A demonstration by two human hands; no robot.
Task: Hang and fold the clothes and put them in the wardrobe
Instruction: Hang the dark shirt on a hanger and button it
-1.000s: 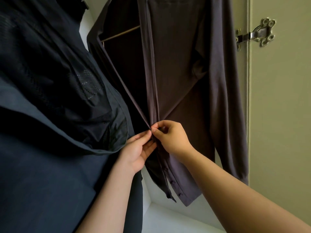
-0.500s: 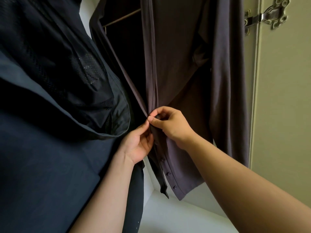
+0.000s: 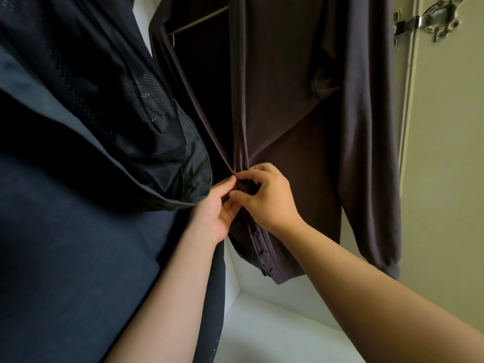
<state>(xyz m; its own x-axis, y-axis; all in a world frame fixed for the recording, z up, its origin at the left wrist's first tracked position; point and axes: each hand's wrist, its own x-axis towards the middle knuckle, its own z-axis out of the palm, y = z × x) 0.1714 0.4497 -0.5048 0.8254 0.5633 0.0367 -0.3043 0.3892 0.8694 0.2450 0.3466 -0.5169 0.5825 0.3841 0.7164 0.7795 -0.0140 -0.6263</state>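
- Cardigan [image 3: 288, 100] plackets met at mid-height, pinched together between both hands in the middle of the view.
- The left hand [image 3: 217, 213] came up from below, thumb and fingertips closed on the left front edge of the knit.
- The right hand [image 3: 267, 197] reached in from the right, fingers curled, nipping the right edge against the left hand's grip.
- The fingers hid whether a button had gone through its hole.
- Below the hands, a row of small buttons [image 3: 263, 252] ran down the closed lower front; above them the two edges parted in a narrow V.
- The step looked like buttoning the hanging garment upward. To do it well, the next button would need lining up level with its own hole, fabric backed by a fingertip, and little downward pull so the knit stays put on its hanger.
- The cardigan hung inside the wardrobe, one sleeve [image 3: 372, 153] dangling on the right and a hanger bar [image 3: 199, 20] just visible near the top.
- A dark navy jacket [image 3: 78, 231] with mesh lining [image 3: 152, 100] hung just beside it on the left, its hem touching the left hand; it could crowd the work.
- Further right stood the pale wardrobe door [image 3: 450, 179] with a metal hinge [image 3: 432, 18]; a white wardrobe floor [image 3: 275, 331] lay below.
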